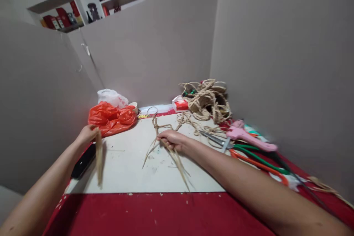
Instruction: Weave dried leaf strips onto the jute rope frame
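Note:
My left hand (90,133) is raised at the left side of the white board (124,177), closed on a hanging bundle of straw-coloured fibre strands (99,160). Near the board's middle, my right hand (173,140) pinches more loose fibre strands (179,166), whose ends fan out toward the board's front edge. These strands lead up to a knotted piece of twine (155,123) with a ring (152,110) at its far end. A braided cord (185,118) lies just beyond my right hand.
At the right lie scissors (218,139) with green and orange handles and a pink glue gun (251,138). A rope heap (207,99) fills the back right. An orange plastic bag (112,120) sits back left, above a black phone-like object (83,161). Red cloth (155,214) covers the table.

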`<action>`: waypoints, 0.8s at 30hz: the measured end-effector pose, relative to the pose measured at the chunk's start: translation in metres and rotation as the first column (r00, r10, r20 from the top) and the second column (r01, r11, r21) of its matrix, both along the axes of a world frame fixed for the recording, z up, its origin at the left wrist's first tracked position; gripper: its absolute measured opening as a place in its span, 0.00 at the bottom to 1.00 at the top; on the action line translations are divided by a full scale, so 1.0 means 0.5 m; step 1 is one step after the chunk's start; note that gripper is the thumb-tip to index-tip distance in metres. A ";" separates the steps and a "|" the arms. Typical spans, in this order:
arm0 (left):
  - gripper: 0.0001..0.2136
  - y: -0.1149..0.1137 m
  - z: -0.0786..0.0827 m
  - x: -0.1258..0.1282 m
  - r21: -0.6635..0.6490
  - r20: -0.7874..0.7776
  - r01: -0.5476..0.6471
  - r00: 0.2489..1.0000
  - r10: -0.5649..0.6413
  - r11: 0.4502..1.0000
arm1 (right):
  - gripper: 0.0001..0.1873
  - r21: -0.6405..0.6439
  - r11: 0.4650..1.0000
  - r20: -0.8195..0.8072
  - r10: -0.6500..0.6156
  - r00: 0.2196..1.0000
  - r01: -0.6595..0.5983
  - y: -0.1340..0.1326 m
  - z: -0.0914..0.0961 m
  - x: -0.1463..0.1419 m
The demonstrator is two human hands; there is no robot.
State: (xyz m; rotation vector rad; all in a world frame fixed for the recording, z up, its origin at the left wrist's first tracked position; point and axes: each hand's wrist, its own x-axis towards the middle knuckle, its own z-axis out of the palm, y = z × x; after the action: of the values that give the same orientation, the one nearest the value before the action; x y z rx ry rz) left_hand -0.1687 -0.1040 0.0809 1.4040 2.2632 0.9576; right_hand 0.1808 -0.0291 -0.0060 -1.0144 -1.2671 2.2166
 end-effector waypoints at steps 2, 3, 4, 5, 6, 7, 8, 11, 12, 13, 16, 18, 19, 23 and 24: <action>0.17 0.000 0.007 0.053 0.032 0.165 0.069 0.984 -0.073 0.997 | 0.09 -0.006 1.000 -0.024 0.019 1.000 -0.019 0.001 -0.002 0.002; 0.17 0.001 0.008 0.082 0.043 0.260 0.131 0.956 -0.138 0.990 | 0.09 -0.005 1.000 -0.035 0.024 0.999 -0.024 0.000 -0.001 0.003; 0.16 0.002 0.007 0.111 0.045 0.335 0.192 0.921 -0.196 0.980 | 0.09 0.003 1.000 -0.043 0.027 0.999 -0.027 0.000 0.000 0.005; 0.15 0.003 0.005 0.141 0.049 0.397 0.235 0.887 -0.235 0.971 | 0.09 0.014 0.999 -0.048 0.030 0.998 -0.030 -0.001 0.003 0.007; 0.14 0.004 0.000 0.170 0.053 0.458 0.291 0.843 -0.282 0.955 | 0.09 0.027 0.999 -0.050 0.033 0.998 -0.032 -0.002 0.005 0.009; 0.14 0.006 -0.008 0.198 0.059 0.514 0.341 0.795 -0.321 0.938 | 0.09 0.039 0.999 -0.052 0.036 0.998 -0.034 -0.002 0.007 0.011; 0.15 0.008 -0.017 0.224 0.046 0.562 0.379 0.755 -0.337 0.924 | 0.09 0.049 0.998 -0.052 0.039 0.998 -0.036 -0.002 0.009 0.012; 0.16 0.024 -0.052 0.282 0.041 0.670 0.442 0.653 -0.353 0.896 | 0.09 0.071 0.997 -0.042 0.037 0.998 -0.034 0.001 0.012 0.014; 0.17 0.032 -0.064 0.295 0.051 0.697 0.456 0.621 -0.359 0.889 | 0.08 0.080 0.996 -0.036 0.034 0.999 -0.031 0.002 0.012 0.014; 0.17 0.040 -0.076 0.306 0.061 0.722 0.472 0.587 -0.366 0.879 | 0.08 0.089 0.996 -0.028 0.033 0.999 -0.030 0.002 0.011 0.014; 0.16 0.062 -0.104 0.327 0.072 0.782 0.524 0.499 -0.374 0.849 | 0.08 0.113 0.993 -0.028 0.040 0.999 -0.036 0.004 0.008 0.014; 0.15 0.072 -0.118 0.337 0.057 0.812 0.534 0.467 -0.351 0.844 | 0.09 0.146 0.988 -0.024 0.052 0.998 -0.048 0.005 0.005 0.015; 0.15 0.075 -0.124 0.341 0.049 0.825 0.532 0.456 -0.334 0.845 | 0.09 0.166 0.985 -0.020 0.057 0.998 -0.053 0.005 0.003 0.016; 0.15 0.082 -0.145 0.354 0.034 0.864 0.522 0.414 -0.288 0.852 | 0.11 0.263 0.964 0.026 0.041 0.999 -0.046 0.006 -0.008 0.017; 0.14 0.083 -0.149 0.355 0.035 0.869 0.523 0.405 -0.284 0.851 | 0.12 0.294 0.955 0.048 0.029 0.998 -0.042 0.006 -0.012 0.017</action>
State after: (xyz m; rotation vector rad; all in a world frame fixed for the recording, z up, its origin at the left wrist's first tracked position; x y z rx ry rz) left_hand 0.0089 -0.0627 0.0062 0.9439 1.1352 0.8658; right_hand 0.1893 -0.0263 -0.0118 -0.9317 -1.5889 1.9606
